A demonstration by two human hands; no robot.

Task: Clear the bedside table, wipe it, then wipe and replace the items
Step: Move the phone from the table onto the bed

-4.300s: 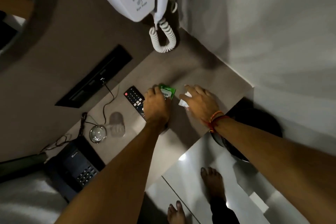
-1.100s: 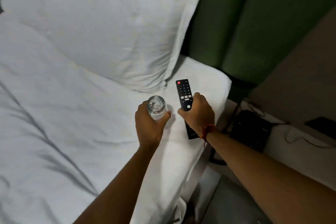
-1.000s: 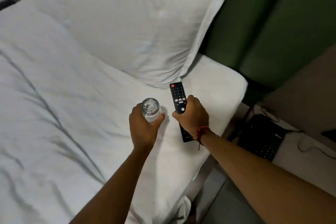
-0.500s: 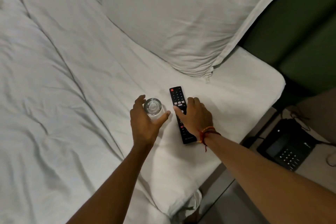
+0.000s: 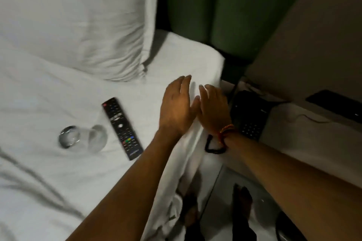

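A clear drinking glass [image 5: 82,139] lies on its side on the white bed sheet [image 5: 58,182]. Just right of it a black remote control [image 5: 122,128] rests flat on the sheet. My left hand [image 5: 176,107] is empty, fingers spread, over the bed's right edge. My right hand [image 5: 212,108], with a red thread band at the wrist, is beside it, empty and open, next to a black desk phone [image 5: 249,117] on the pale bedside table [image 5: 305,135].
A white pillow [image 5: 78,25] lies at the head of the bed against a green padded headboard [image 5: 225,6]. A dark switch panel [image 5: 337,103] sits on the wall above the table. Cables trail from the phone. Bare feet [image 5: 242,199] stand on glossy floor.
Both hands have let go of the glass and the remote and moved right toward the phone. The glass now lies tipped on its side on the sheet.
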